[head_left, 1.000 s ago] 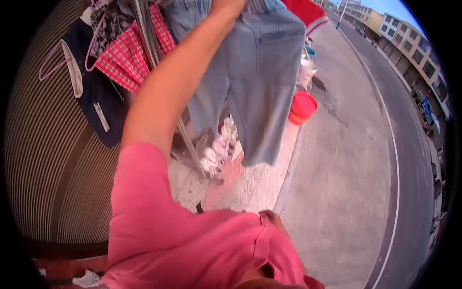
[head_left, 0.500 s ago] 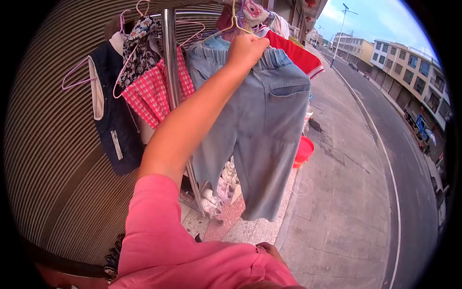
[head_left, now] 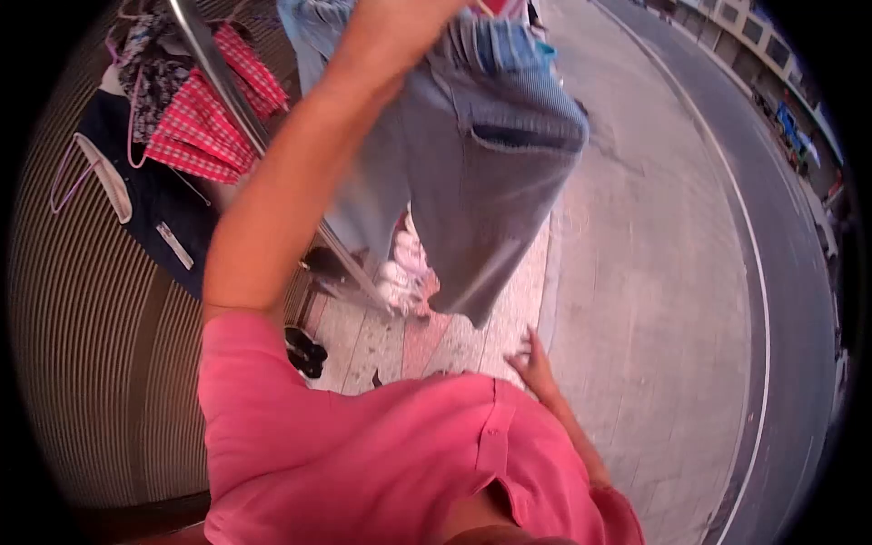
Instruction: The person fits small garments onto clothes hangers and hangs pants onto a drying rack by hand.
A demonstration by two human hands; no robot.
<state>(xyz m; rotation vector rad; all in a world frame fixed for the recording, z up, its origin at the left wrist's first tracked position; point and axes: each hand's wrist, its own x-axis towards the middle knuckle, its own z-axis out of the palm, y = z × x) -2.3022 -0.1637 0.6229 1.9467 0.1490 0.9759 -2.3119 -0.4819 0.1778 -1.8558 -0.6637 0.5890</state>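
Light blue jeans with an elastic waist [head_left: 509,191] hang from a clothes hanger [head_left: 487,8], of which only a small piece shows. My left hand [head_left: 409,27] is closed at the top of the frame, over the waistband, gripping the hanger; its fingertips are partly cut off. Low in front of my body, below the trouser legs, my right hand [head_left: 533,365] holds nothing and has its fingers apart.
To the left, a metal rack post [head_left: 218,82] stands among a red checked garment [head_left: 200,127] and a dark vest [head_left: 127,182] on hangers. White shoes [head_left: 398,283] and black shoes [head_left: 305,352] are below. A ribbed shutter [head_left: 73,318] lines the left; a road [head_left: 772,227] runs right.
My view has tipped downward, so the clothes sit higher and further left. The jeans have swung and turned slightly. My right hand has come out from beside my body with fingers spread.
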